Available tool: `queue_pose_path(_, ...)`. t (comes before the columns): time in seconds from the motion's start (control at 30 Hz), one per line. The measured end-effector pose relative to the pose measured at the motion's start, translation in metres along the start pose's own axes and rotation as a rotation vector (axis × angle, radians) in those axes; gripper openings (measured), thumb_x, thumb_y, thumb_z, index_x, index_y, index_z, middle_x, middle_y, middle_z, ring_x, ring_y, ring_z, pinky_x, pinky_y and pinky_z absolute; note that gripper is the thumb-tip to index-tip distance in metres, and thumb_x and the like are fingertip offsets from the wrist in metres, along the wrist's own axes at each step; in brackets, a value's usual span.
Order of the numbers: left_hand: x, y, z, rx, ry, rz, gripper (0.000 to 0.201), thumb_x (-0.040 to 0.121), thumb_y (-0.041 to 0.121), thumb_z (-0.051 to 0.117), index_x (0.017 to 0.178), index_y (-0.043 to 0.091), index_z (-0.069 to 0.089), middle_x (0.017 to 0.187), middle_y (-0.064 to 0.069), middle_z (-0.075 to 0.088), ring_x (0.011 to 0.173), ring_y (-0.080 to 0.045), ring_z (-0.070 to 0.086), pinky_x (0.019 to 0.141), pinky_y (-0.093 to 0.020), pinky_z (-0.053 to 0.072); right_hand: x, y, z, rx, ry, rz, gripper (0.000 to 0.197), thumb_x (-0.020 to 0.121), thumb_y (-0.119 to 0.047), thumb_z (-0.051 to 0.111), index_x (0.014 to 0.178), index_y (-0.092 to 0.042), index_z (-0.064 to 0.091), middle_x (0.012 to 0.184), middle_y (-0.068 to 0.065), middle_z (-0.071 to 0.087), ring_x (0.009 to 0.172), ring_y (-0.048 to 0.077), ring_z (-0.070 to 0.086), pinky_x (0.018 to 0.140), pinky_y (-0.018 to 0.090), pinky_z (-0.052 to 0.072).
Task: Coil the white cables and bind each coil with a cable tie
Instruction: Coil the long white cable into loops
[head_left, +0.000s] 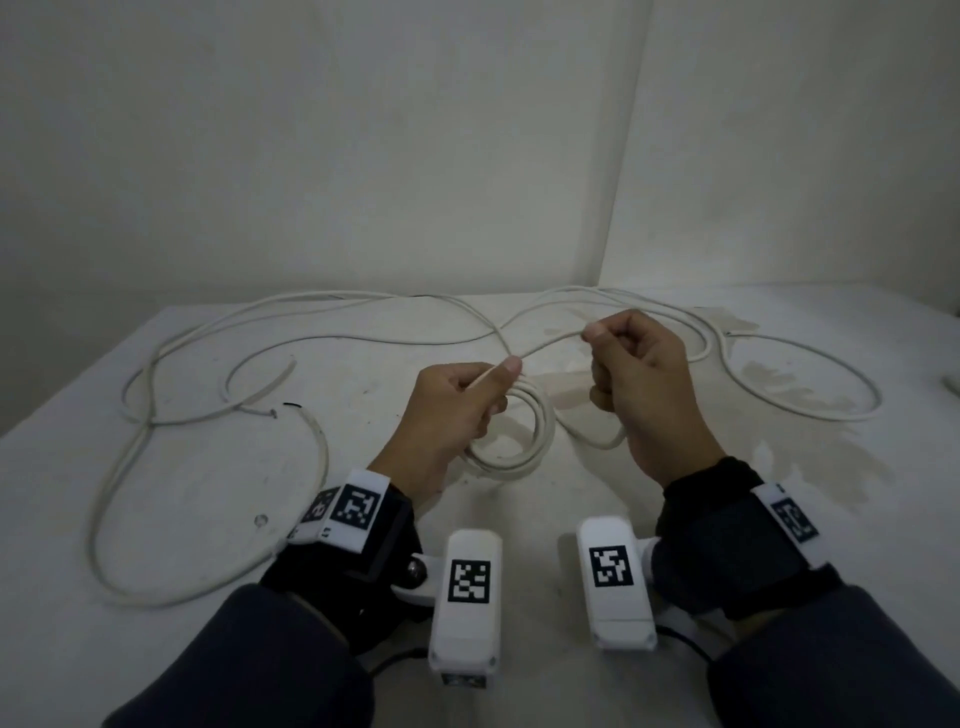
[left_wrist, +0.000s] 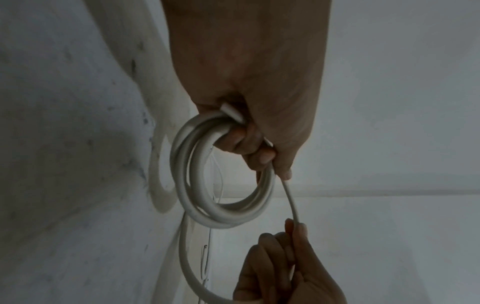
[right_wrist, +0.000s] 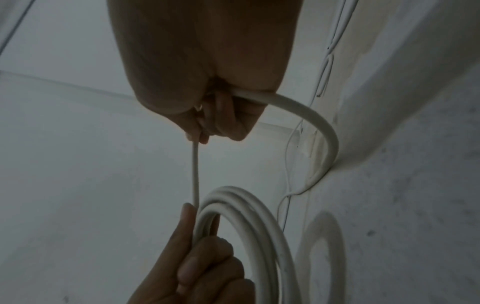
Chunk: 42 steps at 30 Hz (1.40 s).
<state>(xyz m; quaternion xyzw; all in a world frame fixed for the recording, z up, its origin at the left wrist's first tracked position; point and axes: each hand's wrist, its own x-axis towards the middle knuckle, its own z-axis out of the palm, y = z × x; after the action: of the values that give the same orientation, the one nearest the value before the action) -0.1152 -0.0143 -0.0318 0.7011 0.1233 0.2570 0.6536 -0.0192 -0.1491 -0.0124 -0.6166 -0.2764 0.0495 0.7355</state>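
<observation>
My left hand (head_left: 467, 395) grips a small coil of white cable (head_left: 519, 447) of a few turns, thumb pressed on top; the coil (left_wrist: 223, 211) hangs below the curled fingers just above the table. A short straight run of the same cable (head_left: 550, 345) spans to my right hand (head_left: 618, 358), which holds it in a fist, pinched between thumb and forefinger. In the right wrist view the cable (right_wrist: 306, 111) leaves the fist and curves down to the table. The loose remainder (head_left: 810, 410) loops across the table's right side. No cable tie is visible.
A second white cable (head_left: 171, 395) sprawls in wide loops over the left and back of the white table (head_left: 208, 519), its cut end (head_left: 272, 414) near the left middle. Walls close off the back and right. Stains mark the table at right.
</observation>
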Motion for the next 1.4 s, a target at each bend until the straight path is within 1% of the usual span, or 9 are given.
queue_pose_path(0.23,0.002,0.005,-0.007,-0.344,0.198,-0.097,0.020,0.093,0.025,0.060,0.078,0.012,0.062,0.047,0.009,0.040,0.041,-0.004,0.030,0.042,-0.015,0.027,-0.004,0.002,0.006,-0.028,-0.197,0.141,0.016,0.094,-0.006,0.054,0.078,-0.006,0.054,0.053,-0.004,0.044,0.046,0.010,0.040,0.042,0.019,0.036)
queue_pose_path(0.33,0.003,0.005,-0.007,-0.446,0.215,-0.101,0.017,0.094,0.025,0.057,0.086,0.011,0.063,0.051,0.007,0.038,0.041,-0.004,0.031,0.041,-0.016,0.027,-0.005,0.002,0.008,0.005,-0.327,0.238,0.023,0.093,-0.005,0.055,0.071,-0.013,0.055,0.075,0.005,0.058,0.074,0.017,0.058,0.070,0.029,0.051)
queue_pose_path(0.43,0.003,0.003,-0.003,-0.499,0.209,-0.110,0.019,0.096,0.024,0.055,0.085,0.012,0.064,0.052,0.006,0.037,0.042,-0.004,0.030,0.041,-0.016,0.027,-0.007,0.000,0.008,0.160,-0.435,0.366,0.026,0.090,0.002,0.053,0.068,-0.013,0.054,0.083,0.012,0.062,0.092,0.029,0.060,0.089,0.043,0.048)
queue_pose_path(0.57,0.002,0.002,0.002,-0.519,0.215,-0.135,0.022,0.096,0.028,0.053,0.086,0.013,0.066,0.051,0.007,0.038,0.040,-0.006,0.031,0.041,-0.017,0.030,-0.014,-0.002,0.012,0.444,-0.449,0.488,0.009,0.081,-0.001,0.054,0.074,-0.005,0.050,0.088,0.024,0.069,0.088,0.034,0.070,0.076,0.039,0.059)
queue_pose_path(0.73,0.000,0.002,0.004,-0.521,0.215,-0.134,0.026,0.097,0.032,0.050,0.083,0.014,0.062,0.052,0.006,0.038,0.042,-0.008,0.036,0.041,-0.019,0.035,-0.018,0.000,0.018,0.582,-0.477,0.553,0.009,0.097,-0.009,0.040,0.094,-0.009,0.048,0.079,0.017,0.068,0.077,0.030,0.068,0.078,0.040,0.058)
queue_pose_path(0.93,-0.001,0.006,0.013,-0.510,0.095,-0.110,0.027,0.102,0.027,0.039,0.091,0.011,0.057,0.052,0.005,0.046,0.048,-0.007,0.040,0.045,-0.018,0.040,-0.012,-0.001,0.021,0.637,-0.332,0.457,0.018,0.100,-0.012,0.034,0.091,-0.014,0.049,0.055,-0.001,0.037,0.046,0.010,0.033,0.059,0.027,0.039)
queue_pose_path(1.07,-0.004,0.002,0.014,-0.466,-0.003,-0.323,0.054,0.099,0.051,0.031,0.101,0.009,0.064,0.076,-0.007,0.064,0.067,-0.017,0.055,0.059,-0.028,0.050,-0.009,-0.007,0.018,0.837,-0.229,0.388,0.019,0.099,-0.012,0.036,0.086,-0.013,0.051,0.051,-0.005,0.031,0.040,0.005,0.027,0.048,0.023,0.041)
queue_pose_path(1.23,-0.009,-0.003,0.019,-0.262,-0.236,-0.339,0.017,0.094,0.020,0.056,0.106,0.013,0.066,0.099,-0.007,0.068,0.089,-0.016,0.063,0.081,-0.028,0.055,-0.013,-0.012,0.026,1.009,-0.280,0.392,0.009,0.091,-0.012,0.042,0.087,-0.012,0.050,0.051,-0.005,0.031,0.039,0.005,0.030,0.045,0.020,0.040)
queue_pose_path(1.4,-0.011,0.001,0.020,-0.358,-0.243,-0.367,0.012,0.093,0.011,0.056,0.084,0.015,0.061,0.062,0.003,0.062,0.054,-0.006,0.054,0.052,-0.016,0.037,-0.016,-0.014,0.030,1.031,-0.263,0.407,0.009,0.091,-0.011,0.041,0.087,-0.011,0.050,0.050,-0.004,0.032,0.039,0.005,0.030,0.045,0.019,0.040)
